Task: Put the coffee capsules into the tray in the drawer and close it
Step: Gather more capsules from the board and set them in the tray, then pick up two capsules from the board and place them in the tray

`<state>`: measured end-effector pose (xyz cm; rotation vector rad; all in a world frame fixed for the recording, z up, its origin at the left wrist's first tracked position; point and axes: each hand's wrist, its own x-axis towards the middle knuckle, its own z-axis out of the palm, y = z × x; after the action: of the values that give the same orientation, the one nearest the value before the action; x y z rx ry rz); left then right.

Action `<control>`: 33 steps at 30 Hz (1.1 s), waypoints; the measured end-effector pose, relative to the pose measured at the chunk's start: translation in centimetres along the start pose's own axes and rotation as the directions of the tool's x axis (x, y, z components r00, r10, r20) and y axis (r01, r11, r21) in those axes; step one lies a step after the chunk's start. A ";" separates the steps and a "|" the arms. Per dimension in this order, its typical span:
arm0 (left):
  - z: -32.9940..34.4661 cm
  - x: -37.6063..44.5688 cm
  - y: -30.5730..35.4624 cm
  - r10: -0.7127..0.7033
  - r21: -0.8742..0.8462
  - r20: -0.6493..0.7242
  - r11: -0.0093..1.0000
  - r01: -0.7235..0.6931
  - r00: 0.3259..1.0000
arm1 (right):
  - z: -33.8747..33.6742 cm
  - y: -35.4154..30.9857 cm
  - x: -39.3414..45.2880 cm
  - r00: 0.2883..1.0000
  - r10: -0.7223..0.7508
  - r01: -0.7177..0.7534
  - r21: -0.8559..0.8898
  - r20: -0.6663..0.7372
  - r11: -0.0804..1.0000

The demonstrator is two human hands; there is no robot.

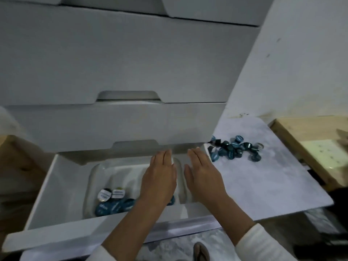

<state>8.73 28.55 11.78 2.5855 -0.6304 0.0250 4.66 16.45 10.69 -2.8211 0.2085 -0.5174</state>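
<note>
The bottom drawer (45,187) of a white chest is pulled open. Inside lies a white tray (94,178) holding several blue and white-lidded coffee capsules (113,202) at its near end. Both hands hover flat above the tray's right part, fingers straight and empty: my left hand (160,179) beside my right hand (201,176), a small gap between them. Part of the tray and a capsule lie hidden under my left hand. A loose pile of several blue capsules (235,149) lies on a white mat (263,181) on the floor, right of the drawer.
Closed drawers (113,68) rise above the open one. A white wall (293,63) stands at the right. A wooden box (312,140) sits beyond the mat's right edge, and a sandalled foot (201,251) shows at the bottom.
</note>
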 end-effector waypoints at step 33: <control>20.6 15.0 13.0 -0.469 -0.196 0.291 0.824 0.531 0.834 | 4.6 29.6 6.5 0.936 0.132 -0.234 0.293 0.327 0.927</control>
<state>14.56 2.65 1.19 2.4184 0.0049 -0.5084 9.63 -11.95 0.28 -2.4769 0.2936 -0.0630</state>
